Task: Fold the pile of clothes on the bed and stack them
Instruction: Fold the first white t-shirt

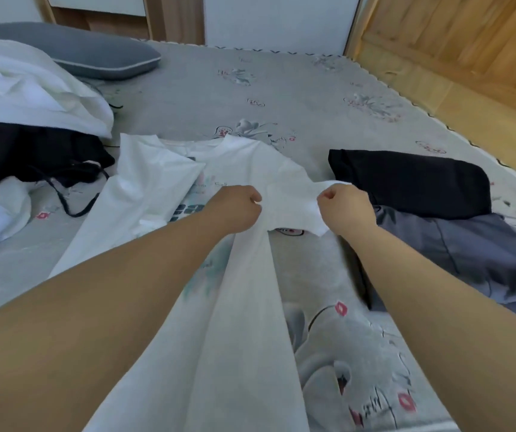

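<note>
Grey flowered bed (281, 88) carries it all; unfolded heap (32, 98) of white and black clothes far left; folded black garment (412, 182) on a grey garment (468, 254) at right; white t-shirt (163, 194) lies mid-bed, one side already turned in; left hand (238, 210) and right hand (345, 210) both have fingers clamped on its right sleeve edge; judgement: keep that edge taut and level, carry it across evenly to match the left fold, smooth before halving.

On the bed (312, 88), the T-shirt (157, 188) lies in the middle, folded clothes (421, 194) to its right, the unfolded pile (32, 120) left, a pillow (72, 51) behind that pile.
</note>
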